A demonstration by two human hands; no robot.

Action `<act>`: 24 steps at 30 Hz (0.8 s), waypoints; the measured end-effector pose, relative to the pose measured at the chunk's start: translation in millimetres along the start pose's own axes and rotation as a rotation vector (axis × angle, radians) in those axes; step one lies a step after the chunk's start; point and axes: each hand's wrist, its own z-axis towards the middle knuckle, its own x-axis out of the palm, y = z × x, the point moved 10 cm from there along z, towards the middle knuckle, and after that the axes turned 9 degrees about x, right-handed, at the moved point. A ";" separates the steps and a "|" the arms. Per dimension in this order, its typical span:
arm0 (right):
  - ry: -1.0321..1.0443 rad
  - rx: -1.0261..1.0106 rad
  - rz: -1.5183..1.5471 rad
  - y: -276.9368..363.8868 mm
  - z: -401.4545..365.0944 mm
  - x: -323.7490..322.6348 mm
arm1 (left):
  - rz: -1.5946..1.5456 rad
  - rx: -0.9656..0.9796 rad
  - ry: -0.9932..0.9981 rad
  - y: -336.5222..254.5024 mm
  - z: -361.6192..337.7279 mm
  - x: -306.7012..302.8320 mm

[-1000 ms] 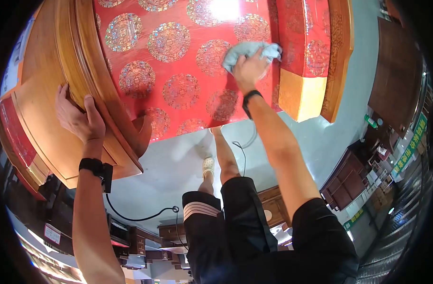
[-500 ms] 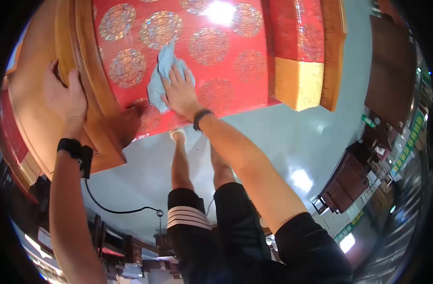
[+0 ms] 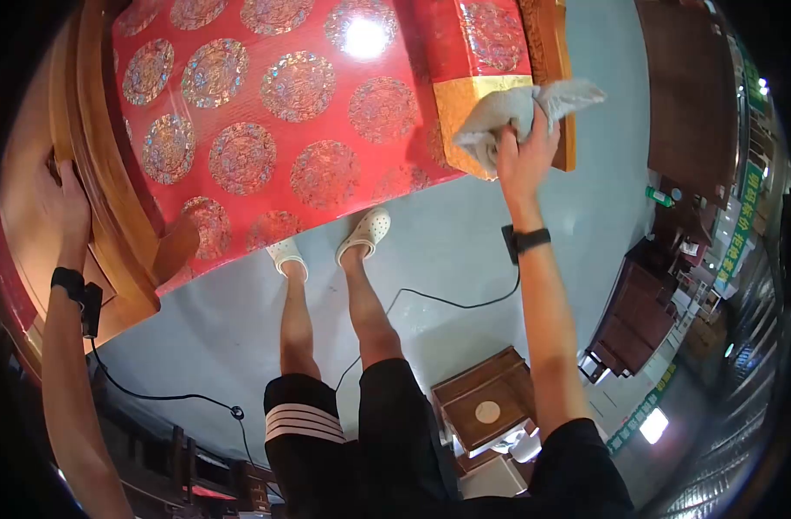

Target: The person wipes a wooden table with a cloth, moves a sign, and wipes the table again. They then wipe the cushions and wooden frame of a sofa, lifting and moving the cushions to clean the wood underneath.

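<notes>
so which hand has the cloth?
The right hand, gripping the cloth at the yellow end of the red cushion; the left hand has none, resting against the wooden side.

Right hand (image 3: pixel 529 164) gripping, left hand (image 3: pixel 64 208) thumb apart, arms (image 3: pixel 551 333) outstretched

Pale grey cloth (image 3: pixel 510 108) – crumpled, loose corner flared right – over the gold end (image 3: pixel 455 102) of a red bolster (image 3: pixel 491 39). Bolster's boxy, glossy, medallion-patterned. Wooden side panel (image 3: pixel 110 216) at far left – light brown, moulded edge.
</notes>
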 end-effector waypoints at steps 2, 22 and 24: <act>-0.013 -0.048 -0.062 -25.8 21.5 48.6 | -0.014 0.053 -0.025 15.7 -1.6 5.9; 0.138 0.016 -0.024 -61.5 5.9 106.0 | 0.260 -0.075 0.116 10.8 -10.8 1.9; 0.148 0.023 -0.066 -66.9 -0.6 114.5 | 0.511 0.295 0.008 -85.6 8.4 13.4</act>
